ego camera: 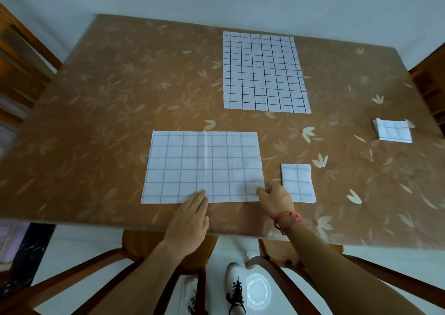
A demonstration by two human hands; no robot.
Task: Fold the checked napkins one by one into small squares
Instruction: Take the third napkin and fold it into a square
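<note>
A white checked napkin, folded into a wide rectangle, lies near the table's front edge. My left hand rests flat with straight fingers on its near edge at the middle. At the napkin's near right corner my right hand touches the cloth, its fingers bent over the corner. A small folded napkin square lies just right of that hand. An unfolded checked napkin is spread flat at the far middle. A stack of folded squares sits at the right.
The brown table has a leaf-patterned cover. Wooden chairs stand at the left, the right and below the near edge. My shoes show on the white floor.
</note>
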